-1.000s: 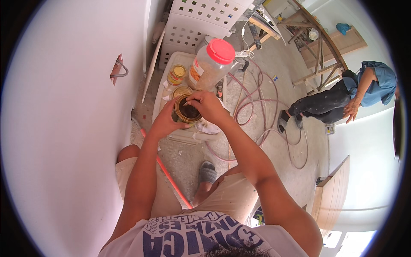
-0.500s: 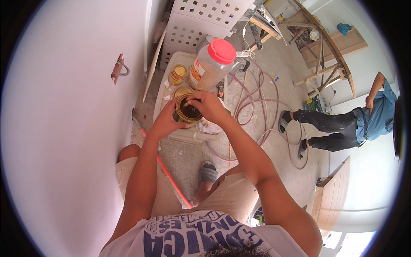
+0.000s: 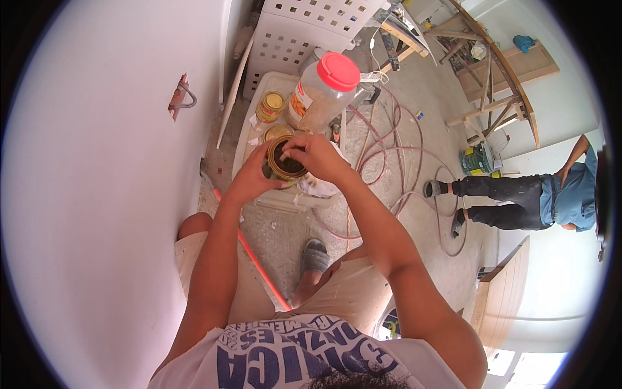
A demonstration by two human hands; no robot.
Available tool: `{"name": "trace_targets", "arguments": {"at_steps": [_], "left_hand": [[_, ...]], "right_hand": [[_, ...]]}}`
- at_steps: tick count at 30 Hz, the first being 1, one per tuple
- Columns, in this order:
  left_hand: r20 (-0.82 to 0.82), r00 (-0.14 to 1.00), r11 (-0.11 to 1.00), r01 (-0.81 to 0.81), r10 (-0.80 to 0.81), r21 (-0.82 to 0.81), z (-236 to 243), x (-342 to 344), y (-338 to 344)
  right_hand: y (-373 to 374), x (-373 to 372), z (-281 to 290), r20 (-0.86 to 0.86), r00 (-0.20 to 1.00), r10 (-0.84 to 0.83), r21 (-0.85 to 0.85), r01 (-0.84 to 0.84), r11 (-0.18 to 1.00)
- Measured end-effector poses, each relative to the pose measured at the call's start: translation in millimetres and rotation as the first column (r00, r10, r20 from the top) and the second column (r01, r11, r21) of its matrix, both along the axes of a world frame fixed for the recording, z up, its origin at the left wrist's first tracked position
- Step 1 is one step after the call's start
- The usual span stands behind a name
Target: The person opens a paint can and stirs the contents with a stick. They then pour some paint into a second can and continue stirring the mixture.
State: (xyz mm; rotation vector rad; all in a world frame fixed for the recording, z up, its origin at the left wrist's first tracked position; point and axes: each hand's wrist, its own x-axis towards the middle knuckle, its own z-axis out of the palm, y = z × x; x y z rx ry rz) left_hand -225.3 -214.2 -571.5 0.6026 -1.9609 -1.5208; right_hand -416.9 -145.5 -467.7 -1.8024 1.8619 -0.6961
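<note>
My left hand (image 3: 254, 176) is closed round an opened round can (image 3: 290, 167) with a dark content, resting at the near part of a pale plastic tray (image 3: 264, 84). My right hand (image 3: 310, 157) pinches a short light stick (image 3: 282, 157) dipped inside the can. Behind the can lie another tin with a yellow lid (image 3: 276, 130) and a smaller yellow tin (image 3: 270, 106). A big clear plastic jar (image 3: 319, 98) with a red lid stands beside them. A crumpled white cloth (image 3: 319, 187) is right of the can.
A white wall (image 3: 110, 194) is close on my left. An orange pipe (image 3: 258, 266) lies by my legs. Red hoses (image 3: 395, 148) loop across the floor. Another person (image 3: 499, 200) in blue stands at the right, near a wooden trestle frame (image 3: 486, 78) and a bucket (image 3: 477, 158). A perforated white panel (image 3: 291, 45) stands behind the tray.
The other person has straightened from a bent-leg pose, with a hand now at the waist, uncovering the bucket. My hands remain on the can and stick, barely shifted.
</note>
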Motion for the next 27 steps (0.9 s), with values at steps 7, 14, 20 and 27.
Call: {"name": "trace_targets", "arguments": {"at_steps": [7,14,20,27], "left_hand": [[-0.005,1.0,1.0,0.002,-0.002,0.01,-0.3,1.0,-0.8],[-0.008,1.0,1.0,-0.003,0.003,-0.005,-3.6,-0.2,-0.9],[-0.008,1.0,1.0,0.0,0.0,0.025,-1.9,-0.1,-1.0],[-0.023,1.0,0.999,-0.003,0.004,0.033,-3.1,-1.5,-0.8]], "right_hand": [[-0.6,0.5,7.7,0.102,0.995,0.004,0.167,-0.021,0.986],[-0.6,-8.1,-1.3,-0.091,0.995,0.039,0.093,-0.031,0.995],[-1.8,-6.0,-2.7,-0.184,0.983,-0.017,-0.004,0.017,1.0],[-1.8,-8.6,-3.7,-0.183,0.983,-0.021,-0.009,0.02,1.0]]}}
